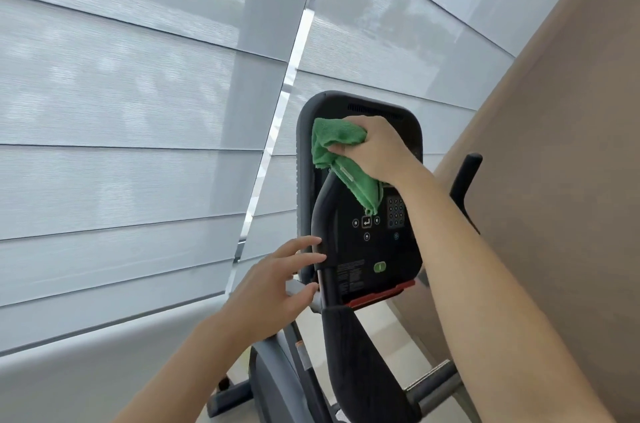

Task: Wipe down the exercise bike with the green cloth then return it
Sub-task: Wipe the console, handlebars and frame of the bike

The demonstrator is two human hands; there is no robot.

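Note:
The exercise bike's black console (372, 246) stands upright in the middle of the head view, with touch buttons and a green start button low on its face. My right hand (375, 149) grips a bunched green cloth (337, 159) and presses it against the upper part of the console screen; a corner of the cloth hangs down over the keypad area. My left hand (277, 279) has its fingers spread, with the fingertips touching the black left handlebar (327, 215) at the console's lower left edge. It holds nothing.
Grey roller blinds (138, 111) cover the windows to the left and behind the bike. A beige wall panel (554, 180) rises close on the right. The bike's right handlebar end (465, 177) sticks up beside it. The bike frame and base (277, 384) lie below.

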